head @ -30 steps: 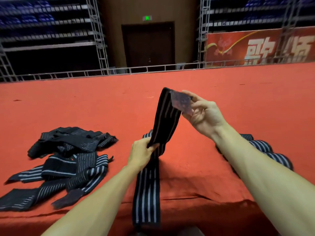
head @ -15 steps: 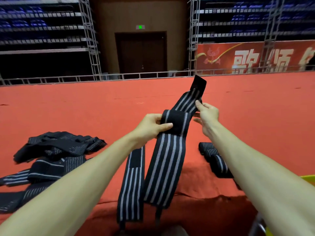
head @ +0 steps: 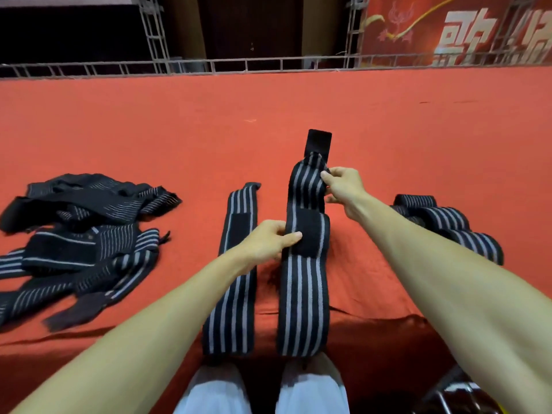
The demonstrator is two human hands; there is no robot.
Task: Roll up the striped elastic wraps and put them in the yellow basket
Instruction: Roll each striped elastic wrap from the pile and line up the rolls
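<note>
A long black elastic wrap with grey stripes (head: 304, 282) lies stretched out lengthwise on the red surface, its near end hanging over the front edge. My left hand (head: 268, 239) grips its left edge at a black fastening patch. My right hand (head: 343, 186) pinches its right edge farther up, just below the plain black end tab. A second flat striped wrap (head: 236, 264) lies parallel just to the left. A loose pile of unrolled wraps (head: 80, 234) sits at the far left. Several rolled wraps (head: 448, 222) lie at the right, partly behind my right forearm.
The red cloth-covered surface (head: 298, 115) extends far back to a metal railing (head: 239, 65). A sliver of yellow (head: 504, 411) shows at the bottom right corner beside a dark metal frame. White-clad knees (head: 263, 389) show below the front edge.
The wrap was held up in the air and has come down flat on the surface. Both hands moved down with it, and the view tilted downward.
</note>
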